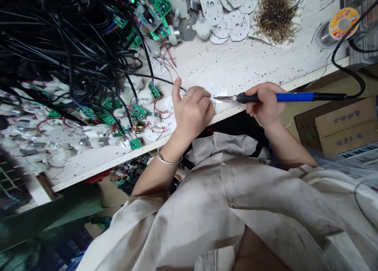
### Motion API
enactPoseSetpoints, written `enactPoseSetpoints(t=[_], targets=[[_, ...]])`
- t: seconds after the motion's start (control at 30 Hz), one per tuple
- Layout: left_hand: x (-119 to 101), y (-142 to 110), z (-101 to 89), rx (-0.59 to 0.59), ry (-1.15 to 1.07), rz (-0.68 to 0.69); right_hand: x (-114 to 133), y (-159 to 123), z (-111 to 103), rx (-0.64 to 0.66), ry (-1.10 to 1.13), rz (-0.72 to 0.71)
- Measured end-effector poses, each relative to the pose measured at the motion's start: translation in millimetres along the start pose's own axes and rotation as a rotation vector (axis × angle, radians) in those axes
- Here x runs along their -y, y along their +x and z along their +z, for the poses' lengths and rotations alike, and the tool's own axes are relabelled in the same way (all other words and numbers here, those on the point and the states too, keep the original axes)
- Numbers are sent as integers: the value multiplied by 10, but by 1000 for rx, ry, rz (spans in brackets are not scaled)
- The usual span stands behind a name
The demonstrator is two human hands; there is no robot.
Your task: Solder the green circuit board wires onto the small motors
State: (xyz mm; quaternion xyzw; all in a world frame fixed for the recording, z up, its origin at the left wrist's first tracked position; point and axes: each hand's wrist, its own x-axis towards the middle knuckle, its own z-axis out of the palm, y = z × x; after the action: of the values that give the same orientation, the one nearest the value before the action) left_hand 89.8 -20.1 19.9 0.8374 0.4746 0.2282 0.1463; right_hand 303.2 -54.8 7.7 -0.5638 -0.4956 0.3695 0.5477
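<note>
My right hand point(264, 104) is shut on a soldering iron point(291, 97) with a blue and black handle. Its metal tip point(220, 98) points left and reaches a white round LED plate point(217, 91) on the bench. My left hand point(192, 115) rests just left of the tip, with its curled fingertips pinching thin wires point(212, 102) close to the plate. The thumb lies out on the bench, and a ring and a bangle show on this hand. The solder point itself is partly hidden by the fingers and the tip.
A tangle of black cables point(65, 46) overhangs the bench's left side, among green circuit boards point(138, 112) and white motors point(136, 82). Stacked LED plates point(236, 25), a solder spool point(344, 23) and a paper of brown debris point(276, 21) lie behind. Cardboard boxes point(339, 125) sit below the bench's edge.
</note>
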Motion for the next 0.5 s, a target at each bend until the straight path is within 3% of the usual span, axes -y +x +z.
enactPoseSetpoints(t=[0.5], targets=[[26, -13, -10, -8, 16, 40, 54, 30, 19, 79, 32, 23]])
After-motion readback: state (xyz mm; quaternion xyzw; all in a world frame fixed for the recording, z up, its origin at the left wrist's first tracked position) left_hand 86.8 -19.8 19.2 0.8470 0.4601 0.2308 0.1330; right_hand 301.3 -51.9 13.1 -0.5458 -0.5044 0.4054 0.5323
